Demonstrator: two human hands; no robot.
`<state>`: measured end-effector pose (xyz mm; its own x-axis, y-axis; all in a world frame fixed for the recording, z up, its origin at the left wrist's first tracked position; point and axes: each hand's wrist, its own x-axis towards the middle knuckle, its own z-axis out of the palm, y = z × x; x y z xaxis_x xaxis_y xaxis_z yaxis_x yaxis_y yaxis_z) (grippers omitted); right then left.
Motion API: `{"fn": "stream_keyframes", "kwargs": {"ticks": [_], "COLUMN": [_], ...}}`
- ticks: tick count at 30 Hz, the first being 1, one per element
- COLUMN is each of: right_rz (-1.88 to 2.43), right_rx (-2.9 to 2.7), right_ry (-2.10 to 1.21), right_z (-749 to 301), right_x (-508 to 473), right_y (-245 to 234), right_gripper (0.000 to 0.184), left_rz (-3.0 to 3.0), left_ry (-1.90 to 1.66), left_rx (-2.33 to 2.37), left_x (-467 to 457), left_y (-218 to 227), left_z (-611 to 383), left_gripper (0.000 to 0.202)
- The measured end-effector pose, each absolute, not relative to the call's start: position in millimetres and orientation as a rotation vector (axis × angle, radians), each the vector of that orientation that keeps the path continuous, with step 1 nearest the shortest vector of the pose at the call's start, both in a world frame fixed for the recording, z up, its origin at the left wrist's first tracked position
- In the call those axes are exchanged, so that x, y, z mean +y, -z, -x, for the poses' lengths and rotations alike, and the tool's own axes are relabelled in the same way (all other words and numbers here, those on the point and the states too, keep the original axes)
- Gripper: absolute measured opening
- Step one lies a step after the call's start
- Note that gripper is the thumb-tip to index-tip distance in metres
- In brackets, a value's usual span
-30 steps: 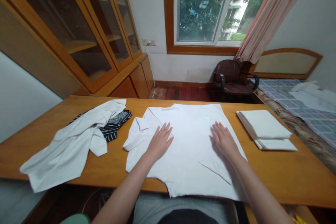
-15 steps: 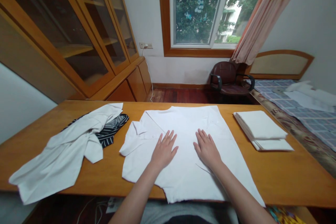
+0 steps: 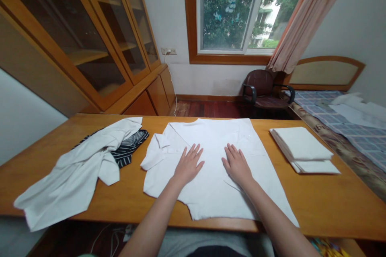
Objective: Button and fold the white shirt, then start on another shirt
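Pressing left hand [image 3: 188, 165] and right hand [image 3: 238, 166] flat, fingers spread, gripping nothing, onto the white shirt [image 3: 211, 196] lying unfolded at the middle of the table [image 3: 331, 204]. Sitting finished at right, a folded stack [image 3: 304, 148]; waiting at left, a crumpled heap [image 3: 72, 172].

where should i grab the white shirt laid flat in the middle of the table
Probably the short sleeve jutting from the left side of the white shirt, approached from the left: its edge sits free over bare table, easy to pinch. The middle lies flat under the left hand and right hand.
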<state>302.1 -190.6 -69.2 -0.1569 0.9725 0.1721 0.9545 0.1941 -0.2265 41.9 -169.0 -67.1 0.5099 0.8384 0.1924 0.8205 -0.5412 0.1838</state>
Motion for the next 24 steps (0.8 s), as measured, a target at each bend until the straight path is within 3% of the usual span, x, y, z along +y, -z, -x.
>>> {"fn": "stream_keyframes", "kwargs": {"ticks": [6,11,14,18,24], "right_rz": [1.830,1.836,1.836,1.820,1.830], "right_rx": [-2.208,-2.210,-2.198,-2.175,-2.153], "right_ry": [-0.079,-0.061,-0.072,-0.101,-0.150], "right_z": [-303.5,-301.8,-301.6,-303.0,-304.6], "right_x": [-190.8,-192.4,-192.2,-191.1,-191.1], "right_y": [70.2,66.4,66.4,67.6,66.3], "right_gripper": [0.055,0.054,0.054,0.052,0.051], "left_rz": [-2.441,-2.188,-2.004,-1.800,-1.595], "left_ry": [-0.827,-1.130,-0.921,-0.666,-0.513], "left_rx": [1.420,2.010,2.393,2.549,2.340], "left_x": [-174.9,-183.8,-186.3,-186.1,-183.5], "left_y": [54.6,36.7,35.7,39.1,36.1], "left_z": [-16.6,43.1,81.1,112.0,126.0], "left_gripper": [0.038,0.032,0.047,0.064,0.038]}}
